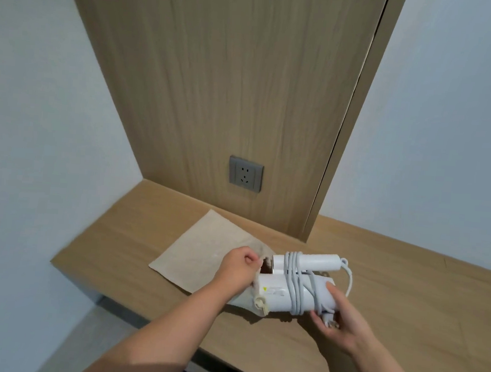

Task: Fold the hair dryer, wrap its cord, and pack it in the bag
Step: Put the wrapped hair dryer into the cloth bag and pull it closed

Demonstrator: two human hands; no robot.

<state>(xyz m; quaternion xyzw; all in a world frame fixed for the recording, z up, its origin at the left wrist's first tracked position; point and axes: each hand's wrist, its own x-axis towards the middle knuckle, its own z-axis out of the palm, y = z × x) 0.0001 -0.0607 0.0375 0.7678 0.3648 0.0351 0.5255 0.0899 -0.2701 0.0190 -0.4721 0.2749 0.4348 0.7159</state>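
The left hand (239,269) pinches the bag (203,259) mouth open on the desk (406,286); the right hand (337,316) grips the folded, cord-wrapped dryer (295,289) at the opening — I'd lift the mouth wider, slide nose-first.

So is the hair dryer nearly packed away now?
Nearly. The hair dryer is folded and its cord is wrapped round it. The left hand pinches the mouth of the bag while the right hand holds the hair dryer there. Sliding it fully inside is left.
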